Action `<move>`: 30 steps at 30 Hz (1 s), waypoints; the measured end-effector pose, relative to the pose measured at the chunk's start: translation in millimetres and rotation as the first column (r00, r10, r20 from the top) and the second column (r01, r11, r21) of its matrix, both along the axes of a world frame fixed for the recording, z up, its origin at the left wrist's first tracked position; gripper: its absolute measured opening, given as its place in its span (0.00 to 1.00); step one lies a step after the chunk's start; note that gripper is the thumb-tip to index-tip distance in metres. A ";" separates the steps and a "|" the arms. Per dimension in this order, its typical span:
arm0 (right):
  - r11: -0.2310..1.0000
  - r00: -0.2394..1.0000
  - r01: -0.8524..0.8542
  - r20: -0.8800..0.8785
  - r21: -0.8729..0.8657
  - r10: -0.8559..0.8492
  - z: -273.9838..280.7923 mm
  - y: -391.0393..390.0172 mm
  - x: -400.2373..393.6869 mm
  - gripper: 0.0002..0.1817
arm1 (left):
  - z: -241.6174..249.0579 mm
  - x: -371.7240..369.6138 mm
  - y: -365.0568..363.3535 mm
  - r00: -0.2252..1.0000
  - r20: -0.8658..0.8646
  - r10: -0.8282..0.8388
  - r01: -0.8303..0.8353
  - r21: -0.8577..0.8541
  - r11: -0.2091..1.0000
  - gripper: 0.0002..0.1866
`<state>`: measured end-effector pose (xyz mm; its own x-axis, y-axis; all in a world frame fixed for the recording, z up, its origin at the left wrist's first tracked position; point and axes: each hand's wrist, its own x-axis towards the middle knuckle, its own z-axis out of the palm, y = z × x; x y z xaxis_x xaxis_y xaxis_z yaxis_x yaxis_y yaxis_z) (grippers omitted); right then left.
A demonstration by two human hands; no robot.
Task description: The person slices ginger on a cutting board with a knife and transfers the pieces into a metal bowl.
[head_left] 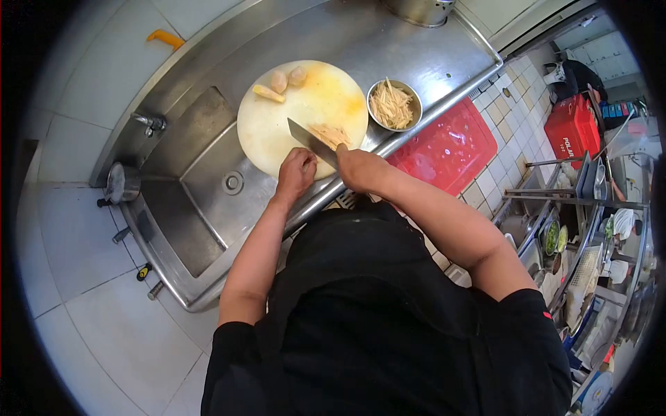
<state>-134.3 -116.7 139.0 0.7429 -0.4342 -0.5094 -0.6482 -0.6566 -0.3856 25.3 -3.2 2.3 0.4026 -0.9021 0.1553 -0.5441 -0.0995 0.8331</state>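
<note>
My right hand (pixel 359 168) is wrapped round the handle of a cleaver (pixel 311 141), whose broad blade slants across a round white cutting board (pixel 260 142). Against the blade's right side lies a small heap of thin pale strips (pixel 330 134). At the board's near edge, my left hand (pixel 297 170) is closed, with its fingers curled near the blade; what they hold, if anything, is hidden. Peeled pale pieces (pixel 279 81), possibly ginger or a similar root, rest at the far side of the board. Beside it stands a metal bowl (pixel 417 113) heaped with cut pale strips (pixel 390 103).
The board lies over part of a steel sink (pixel 198 229) with a tap (pixel 149 123) at its left. An orange-handled tool (pixel 165 38) is by the wall. A red lid or tray (pixel 454 149) sits below the counter edge. Shelves with pans and food (pixel 555 239) stand right.
</note>
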 end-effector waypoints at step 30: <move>0.998 0.998 0.053 -0.014 -0.014 -0.053 -17.4 22.1 -33.5 0.12 | -6.6 -5.4 -0.5 0.994 -0.018 0.108 -0.108 -0.010 0.994 0.07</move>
<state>-167.9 -94.6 121.6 0.7115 -0.4801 -0.5132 -0.6876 -0.6262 -0.3675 19.9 -3.8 -4.3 0.5001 -0.8517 0.1569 -0.5163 -0.1478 0.8436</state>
